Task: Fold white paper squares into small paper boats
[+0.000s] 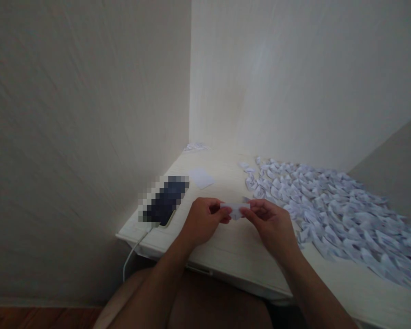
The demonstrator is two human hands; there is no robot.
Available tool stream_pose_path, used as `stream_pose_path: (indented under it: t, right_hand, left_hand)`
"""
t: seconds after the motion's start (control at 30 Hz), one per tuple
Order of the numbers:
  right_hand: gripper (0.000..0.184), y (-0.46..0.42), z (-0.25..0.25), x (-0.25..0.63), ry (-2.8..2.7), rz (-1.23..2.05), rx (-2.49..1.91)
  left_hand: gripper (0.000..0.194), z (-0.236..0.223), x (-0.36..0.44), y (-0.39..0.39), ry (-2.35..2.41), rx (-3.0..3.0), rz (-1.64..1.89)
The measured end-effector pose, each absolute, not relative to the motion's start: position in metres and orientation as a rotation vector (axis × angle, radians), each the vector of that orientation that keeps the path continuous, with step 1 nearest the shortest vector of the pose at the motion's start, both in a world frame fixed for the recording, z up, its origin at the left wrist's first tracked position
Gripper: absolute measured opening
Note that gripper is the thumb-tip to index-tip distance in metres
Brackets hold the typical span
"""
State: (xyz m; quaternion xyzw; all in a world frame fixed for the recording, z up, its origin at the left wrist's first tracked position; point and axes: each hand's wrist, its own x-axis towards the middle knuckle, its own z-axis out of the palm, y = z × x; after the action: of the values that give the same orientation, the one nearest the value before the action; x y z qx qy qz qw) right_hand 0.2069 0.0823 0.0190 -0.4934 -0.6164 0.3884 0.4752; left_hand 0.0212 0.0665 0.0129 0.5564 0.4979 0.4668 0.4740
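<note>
A small folded piece of white paper (235, 210) is stretched between my two hands, above the white table (219, 246). My left hand (205, 218) pinches its left end between thumb and fingers. On the right end, the thumb and fingers of my right hand (270, 220) are closed in the same way. The lower middle of the paper comes to a blunt point. Beyond my left hand lies a flat white paper sheet (202, 177). A wide spread of small folded paper pieces (322, 196) covers the table to the right of my right hand.
A smartphone (167, 201), its screen blurred out, lies at the left with a white cable (132, 253) running off the table edge. Some white paper bits (197, 146) sit in the far corner. Walls (140, 91) stand close at the left and back.
</note>
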Motion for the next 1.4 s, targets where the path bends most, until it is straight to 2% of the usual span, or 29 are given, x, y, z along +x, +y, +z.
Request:
stream_pose_path:
  t: [0.23,0.53,0.9,1.07,1.2,1.4]
  right_hand:
    - [0.044,0.082,0.022,0.205,-1.434,1.018,-1.147]
    - [0.04,0.08,0.026,0.205,-1.401,0.903,-1.142]
    - [0.028,0.081,0.023,0.206,-1.496,0.956,-1.143]
    - [0.03,0.08,0.022,0.205,-1.464,0.878,-1.093]
    - [0.027,0.079,0.022,0.202,-1.544,0.774,-1.046]
    - [0.029,0.077,0.022,0.2,-1.571,0.647,-1.019]
  left_hand:
    - [0.026,0.016,0.016,0.067,1.173,1.154,1.169]
    - [0.031,0.003,0.034,0.069,0.991,0.997,1.405]
    - [0.031,0.004,0.036,0.066,0.878,1.086,1.338]
    - [0.034,0.008,0.037,0.064,0.938,1.164,1.432]
    - [0.022,0.008,0.038,0.062,0.982,1.317,1.454]
    - [0.025,0.006,0.037,0.063,0.99,1.286,1.464]
